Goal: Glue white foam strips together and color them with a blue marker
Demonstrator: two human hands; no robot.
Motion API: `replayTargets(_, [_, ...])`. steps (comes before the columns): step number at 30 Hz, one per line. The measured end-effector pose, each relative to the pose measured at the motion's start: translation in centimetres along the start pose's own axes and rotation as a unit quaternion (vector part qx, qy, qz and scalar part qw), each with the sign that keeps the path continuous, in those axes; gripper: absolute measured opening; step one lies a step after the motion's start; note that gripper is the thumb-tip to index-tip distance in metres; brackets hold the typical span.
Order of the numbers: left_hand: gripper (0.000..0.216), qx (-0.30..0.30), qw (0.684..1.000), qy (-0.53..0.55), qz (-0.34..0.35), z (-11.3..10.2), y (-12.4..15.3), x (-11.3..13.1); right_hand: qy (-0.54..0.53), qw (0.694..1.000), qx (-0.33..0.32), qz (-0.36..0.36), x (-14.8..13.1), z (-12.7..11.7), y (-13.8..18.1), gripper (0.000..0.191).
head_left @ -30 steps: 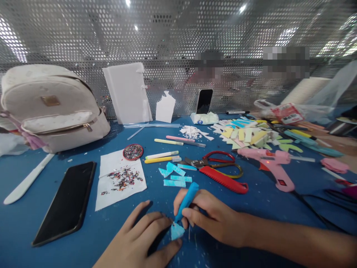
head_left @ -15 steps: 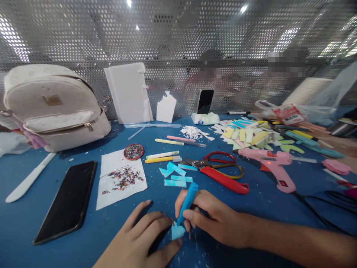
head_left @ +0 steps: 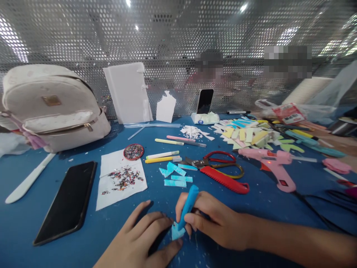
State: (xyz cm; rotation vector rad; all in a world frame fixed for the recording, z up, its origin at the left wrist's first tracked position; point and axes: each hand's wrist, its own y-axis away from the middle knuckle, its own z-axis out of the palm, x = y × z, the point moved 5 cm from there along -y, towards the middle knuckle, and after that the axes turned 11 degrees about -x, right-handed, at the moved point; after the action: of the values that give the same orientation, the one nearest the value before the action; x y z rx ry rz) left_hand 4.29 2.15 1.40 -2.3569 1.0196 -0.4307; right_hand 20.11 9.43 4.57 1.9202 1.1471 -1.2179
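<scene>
A blue marker [head_left: 190,204] is gripped in my right hand [head_left: 213,219], slanted with its lower end on a small light-blue piece [head_left: 177,232]. That piece lies on the blue table between my hands. My left hand [head_left: 136,238] rests flat with fingers spread, its index fingertip and thumb at the piece's left edge. Whether the fingertips press on it I cannot tell. Just beyond my hands lie several light-blue strips [head_left: 178,181]. Red-handled scissors [head_left: 235,171] and a red-handled cutter [head_left: 223,180] lie behind my right hand.
At left are a black phone [head_left: 67,201], a white plastic knife [head_left: 30,178] and a pale backpack [head_left: 55,108]. White paper [head_left: 107,163] carries colourful bits beside a round red dish [head_left: 134,151]. A pink glue gun [head_left: 275,162], its cord and a pile of paper strips [head_left: 245,134] occupy the right.
The blue marker and my right fingers have shifted slightly to the right over the light-blue piece. My left hand looks still.
</scene>
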Motion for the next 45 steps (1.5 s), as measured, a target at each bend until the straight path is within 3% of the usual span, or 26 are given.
replayTargets(25, [0.041, 0.004, 0.999, 0.035, 0.008, -0.78, -0.83, -0.21, -0.029, 0.999, 0.02, -0.02, 0.42, -0.17, 0.1, 0.044])
replayTargets(45, [0.021, -0.008, 1.0, 0.017, 0.022, -0.27, -0.17, -0.41, 0.008, 1.0, 0.018, -0.019, 0.05, -0.21, 0.12, 0.046])
